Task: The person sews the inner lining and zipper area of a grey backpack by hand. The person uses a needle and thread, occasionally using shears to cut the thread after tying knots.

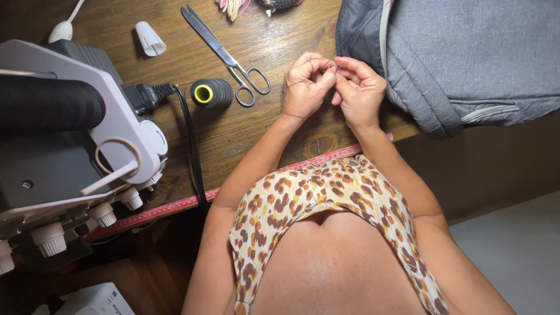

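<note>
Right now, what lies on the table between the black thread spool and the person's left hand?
In the head view, the scissors' looped handles lie between the black thread spool and the left hand; otherwise bare wooden table.

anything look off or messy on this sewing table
Nothing stands out. The scissors lie flat, the black thread spool lies on its side near the cord, and both hands pinch a thread over the wooden table.

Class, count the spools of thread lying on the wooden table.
1. A black spool with a yellow core lies on the table, between the power plug and the scissors. Others may sit hidden behind the machine.
</note>
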